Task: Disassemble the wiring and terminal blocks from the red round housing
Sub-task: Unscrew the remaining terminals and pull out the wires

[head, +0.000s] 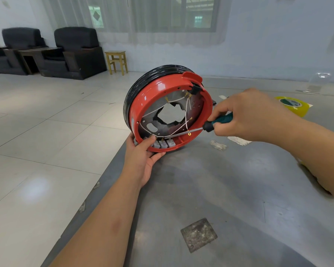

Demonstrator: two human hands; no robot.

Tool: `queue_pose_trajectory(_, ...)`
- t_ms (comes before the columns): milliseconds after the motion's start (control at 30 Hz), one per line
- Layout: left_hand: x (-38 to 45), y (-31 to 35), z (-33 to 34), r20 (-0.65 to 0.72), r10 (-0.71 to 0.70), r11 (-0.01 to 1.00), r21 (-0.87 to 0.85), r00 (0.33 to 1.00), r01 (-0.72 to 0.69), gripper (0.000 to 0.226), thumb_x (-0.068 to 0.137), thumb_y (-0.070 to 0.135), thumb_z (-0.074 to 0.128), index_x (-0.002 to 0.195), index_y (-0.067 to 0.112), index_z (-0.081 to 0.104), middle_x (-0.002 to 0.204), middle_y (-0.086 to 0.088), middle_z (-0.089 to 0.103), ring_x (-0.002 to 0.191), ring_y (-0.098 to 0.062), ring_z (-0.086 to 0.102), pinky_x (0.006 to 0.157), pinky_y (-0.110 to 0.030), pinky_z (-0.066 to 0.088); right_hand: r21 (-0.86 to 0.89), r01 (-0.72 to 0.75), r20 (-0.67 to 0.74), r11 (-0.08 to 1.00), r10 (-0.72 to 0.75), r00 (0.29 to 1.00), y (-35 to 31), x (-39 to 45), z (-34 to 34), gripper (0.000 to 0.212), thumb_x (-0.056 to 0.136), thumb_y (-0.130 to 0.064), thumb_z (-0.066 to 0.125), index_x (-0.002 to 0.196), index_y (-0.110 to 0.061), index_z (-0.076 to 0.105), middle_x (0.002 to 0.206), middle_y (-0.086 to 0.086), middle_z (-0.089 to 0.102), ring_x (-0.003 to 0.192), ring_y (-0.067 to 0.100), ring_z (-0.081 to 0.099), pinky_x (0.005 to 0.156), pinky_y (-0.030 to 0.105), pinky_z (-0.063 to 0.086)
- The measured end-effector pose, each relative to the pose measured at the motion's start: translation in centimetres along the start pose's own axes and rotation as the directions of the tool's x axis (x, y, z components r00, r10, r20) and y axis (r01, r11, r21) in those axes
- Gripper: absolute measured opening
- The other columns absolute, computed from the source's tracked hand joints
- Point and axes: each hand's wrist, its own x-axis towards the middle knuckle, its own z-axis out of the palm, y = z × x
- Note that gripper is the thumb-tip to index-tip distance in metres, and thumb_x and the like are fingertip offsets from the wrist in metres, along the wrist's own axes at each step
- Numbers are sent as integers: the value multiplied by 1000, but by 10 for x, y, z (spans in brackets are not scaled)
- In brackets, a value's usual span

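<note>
- Red round plastic housing (158, 89) with a black coiled band behind it, tipped up on edge at the near-left border of the grey metal worktable (229, 189), open side facing the camera.
- Left hand (143, 157) cupped under the lower rim, thumb hooked over the edge just beside the grey terminal blocks (164, 144), steadying the whole piece.
- Right hand (253, 114) wrapped around the green-and-black handle of a slim steel-shafted screwdriver (218, 121), shaft slanting down and left across the inside toward the blocks at the bottom.
- Thin white wires (181, 130) with small brass ring lugs strung across the dark metal plate inside, several lugs hanging loose, others running down to the blocks.
- Exact seating of the screwdriver tip: cannot tell, hidden near the thumb and the wires.
- Step in hand, by judgement: loosening or prying at the terminal blocks along the lower rim; wiring and blocks not yet out.
- Next move likely calling for a firm hold on the rim, the tip kept square on its screw or clip, and care against slipping toward the left thumb.
- Elsewhere on the table: a yellow tape roll (293, 105) at far right, well apart, and a dark square patch (199, 235) nearer the camera.
</note>
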Motion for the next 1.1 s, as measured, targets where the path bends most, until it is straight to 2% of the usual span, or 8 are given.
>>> queue_pose_trajectory(67,1,0,0,-5,-4,1000,-4,1000,4,49,95,-3,67,135,23,54,132,-9,69,112,-35,74,88,-60,62,-13,15,6,1000,-15,1000,0,3,-2,25,69,-53,58,88,-48,74,74,-45,56,78,-15,52,53,19,31)
queue_pose_trajectory(167,1,-1,-1,-2,-8,1000,-11,1000,8,51,96,-4,66,138,22,54,133,-10,70,111,-35,74,89,-62,61,-29,26,-1,999,-27,1000,-2,4,-2,29,66,-57,55,86,-48,74,63,-33,58,73,-8,52,53,19,31)
queue_pose_trajectory(233,2,0,-1,0,-9,1000,-8,1000,9,51,96,-3,66,137,24,55,133,-8,70,113,-35,73,88,-60,62,-17,26,-6,1000,-26,1000,-2,4,-4,29,66,-57,55,86,-47,74,64,-37,57,71,-8,54,53,20,30)
queue_pose_trajectory(300,2,0,0,-3,-9,1000,0,1000,9,52,95,-3,67,138,25,55,134,-7,69,114,-35,73,86,-59,63,21,23,-4,1000,-23,1000,-2,5,-6,26,67,-55,57,84,-46,75,69,-48,52,73,-17,52,53,21,31)
queue_pose_trajectory(467,2,0,-1,2,-6,1000,2,1000,6,54,95,-3,67,140,25,54,134,-7,69,109,-32,76,87,-59,63,33,34,21,999,-34,999,-4,6,-4,20,71,-54,62,84,-46,75,71,-51,51,76,-22,49,53,21,33)
queue_pose_trajectory(567,2,-1,0,-5,-6,1000,6,1000,6,54,95,-3,66,139,25,54,134,-7,69,112,-34,74,88,-60,62,25,40,26,999,-41,999,-4,9,-3,29,67,-59,57,85,-46,75,75,-53,51,79,-23,48,55,21,34)
queue_pose_trajectory(733,2,-1,0,-10,-15,1000,16,1000,15,54,96,0,68,141,24,53,135,-8,69,114,-35,73,87,-58,63,-10,55,21,998,-54,998,-3,10,-4,31,67,-59,56,87,-46,75,69,-33,60,71,-5,54,55,23,35)
queue_pose_trajectory(1100,3,-1,0,-1,-25,999,28,1000,25,56,95,0,70,143,25,53,136,-7,67,116,-36,71,80,-53,65,-19,45,34,999,-44,998,-6,13,-5,22,71,-50,63,89,-47,74,73,-28,60,73,-2,50,58,24,37)
